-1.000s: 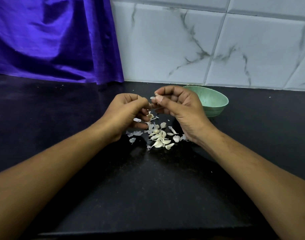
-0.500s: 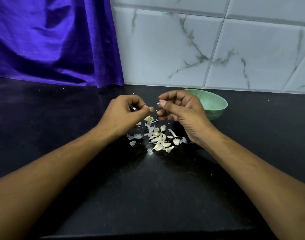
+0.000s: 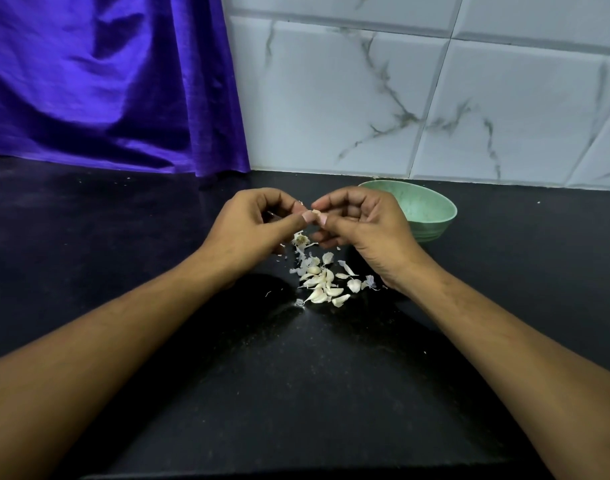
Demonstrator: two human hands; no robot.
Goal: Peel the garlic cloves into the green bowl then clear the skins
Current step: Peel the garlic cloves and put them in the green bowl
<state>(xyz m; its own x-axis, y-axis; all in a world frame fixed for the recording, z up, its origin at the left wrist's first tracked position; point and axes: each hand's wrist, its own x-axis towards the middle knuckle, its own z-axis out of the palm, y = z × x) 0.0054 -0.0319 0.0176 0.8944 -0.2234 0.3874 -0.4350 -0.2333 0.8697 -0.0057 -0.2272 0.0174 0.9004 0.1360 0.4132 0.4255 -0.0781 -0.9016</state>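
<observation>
A small garlic clove (image 3: 315, 213) is pinched between the fingertips of my left hand (image 3: 251, 230) and my right hand (image 3: 362, 226), held above the black counter. Below the hands lies a pile of garlic cloves (image 3: 322, 284) mixed with thin papery skins (image 3: 302, 242). The green bowl (image 3: 426, 211) stands just behind and to the right of my right hand, partly hidden by it; its inside is barely visible.
A purple cloth (image 3: 106, 84) hangs at the back left down to the black counter (image 3: 296, 393). A white marble-tiled wall (image 3: 435, 98) runs behind the bowl. Small crumbs dot the counter.
My hands had drawn a little apart half a second ago; they have come back together and both pinch the clove.
</observation>
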